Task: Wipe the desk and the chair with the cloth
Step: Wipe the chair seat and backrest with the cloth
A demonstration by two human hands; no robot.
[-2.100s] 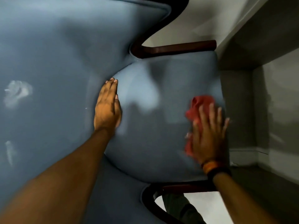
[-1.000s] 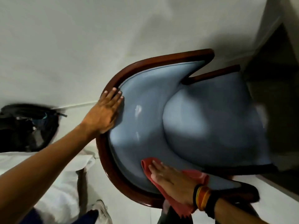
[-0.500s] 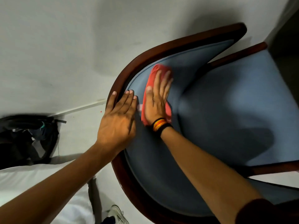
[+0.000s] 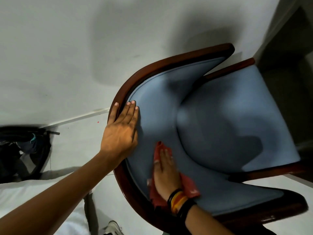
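cloth lower now, flat fingers pressing.

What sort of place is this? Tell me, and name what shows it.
Probably a room in a home, perhaps a bedroom or study. An upholstered blue chair with a wooden frame stands by a plain white wall, and a dark bag lies on the pale floor.

I count one chair, with blue padding and a dark wooden frame. I count one red cloth. I see two hands, the left hand and the right hand. On the right wrist I count several bangles, but the exact number I cannot tell. There is one dark bag and one shoe.
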